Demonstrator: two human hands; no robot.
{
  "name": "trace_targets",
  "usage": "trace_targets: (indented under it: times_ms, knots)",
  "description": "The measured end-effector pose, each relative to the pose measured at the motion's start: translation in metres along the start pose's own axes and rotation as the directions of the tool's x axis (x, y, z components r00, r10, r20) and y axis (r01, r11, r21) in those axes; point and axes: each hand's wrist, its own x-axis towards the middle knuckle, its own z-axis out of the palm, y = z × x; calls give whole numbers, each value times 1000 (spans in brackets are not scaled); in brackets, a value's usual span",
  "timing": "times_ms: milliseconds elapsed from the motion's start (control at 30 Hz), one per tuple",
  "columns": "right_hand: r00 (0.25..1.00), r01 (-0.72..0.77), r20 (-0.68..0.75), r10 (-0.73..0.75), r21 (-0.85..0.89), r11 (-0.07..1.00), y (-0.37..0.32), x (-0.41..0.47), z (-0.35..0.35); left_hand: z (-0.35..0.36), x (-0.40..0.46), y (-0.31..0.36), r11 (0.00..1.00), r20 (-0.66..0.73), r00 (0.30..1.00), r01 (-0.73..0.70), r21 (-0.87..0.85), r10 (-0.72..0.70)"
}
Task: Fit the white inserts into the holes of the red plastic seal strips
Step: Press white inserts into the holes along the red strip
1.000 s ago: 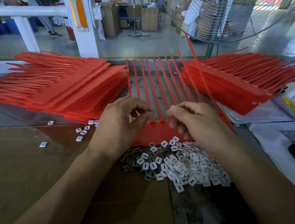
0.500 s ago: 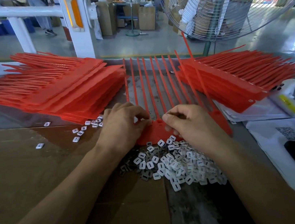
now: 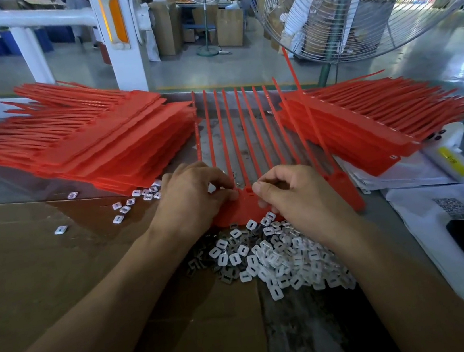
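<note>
red seal strip sheet (image 3: pixel 246 203) pinched at its tab edge by left hand (image 3: pixel 195 199) and right hand (image 3: pixel 293 194), white inserts (image 3: pixel 280 255) heaped just below it

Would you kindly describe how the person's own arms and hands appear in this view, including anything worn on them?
Both forearms are bare from the bottom frame edge to the wrists: no sleeves, gloves, watch or bracelets show. The left hand and right hand are bare too, with no rings visible on the fingers and short, unpainted nails. No markings show on either arm.
</note>
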Motion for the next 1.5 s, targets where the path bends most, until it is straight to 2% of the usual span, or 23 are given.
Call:
trace_targets:
  times_ms: [367, 1133, 1400, 1500]
  knots:
    - [1000, 8, 22, -7, -36, 999, 1, 0, 0, -4, -4, -3, 999, 38, 999, -4, -46, 5]
    - [1000, 1, 28, 0, -44, 999, -1, 0, 2, 1, 3, -1, 977, 20, 991, -133, 168, 131]
    - [999, -14, 29, 15, -44, 999, -3, -2, 1, 3, 4, -1, 979, 0, 988, -150, 136, 152]
    - [1000, -12, 21, 12, -28, 1000, -3, -2, 0, 2, 3, -1, 982, -60, 984, -165, 89, 171]
